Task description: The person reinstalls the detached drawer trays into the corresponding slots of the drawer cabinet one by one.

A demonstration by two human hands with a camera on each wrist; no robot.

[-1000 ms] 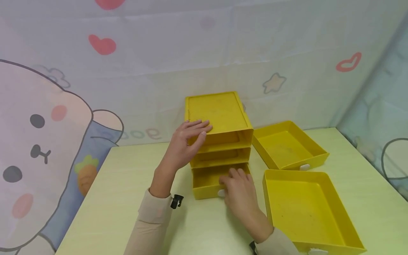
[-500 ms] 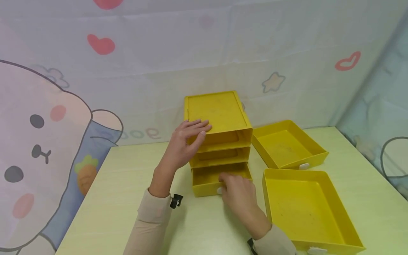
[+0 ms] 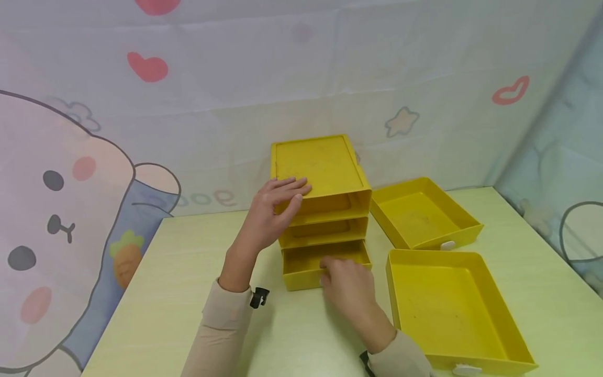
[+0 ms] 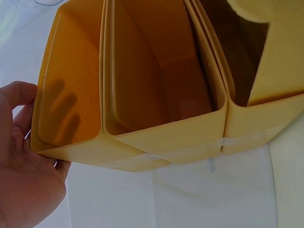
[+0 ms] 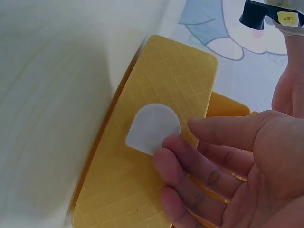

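A yellow drawer cabinet [image 3: 316,162] stands on the table, its two upper slots without drawers. From its lowest slot a yellow drawer [image 3: 303,280] sticks out partway. My left hand [image 3: 270,212] rests on the front left of the cabinet top, fingers straight; the left wrist view has the hand [image 4: 28,166] along that outer edge. At the drawer's front rim, my right hand [image 3: 350,288] grips with bent fingers. In the right wrist view, the thumb and several fingertips lie against the drawer front [image 5: 137,175], beside its white handle [image 5: 154,128]. The index tip is partly hidden.
Two more yellow drawers lie on the table to the right: one drawer [image 3: 452,309] near the front, another drawer [image 3: 419,217] farther back. Behind the pale table [image 3: 188,293] hangs a printed cloth [image 3: 226,78].
The lowest drawer has slid slightly inward. My right hand's fingers have drawn back from over the drawer to its front rim. The left hand has stayed on the cabinet top.
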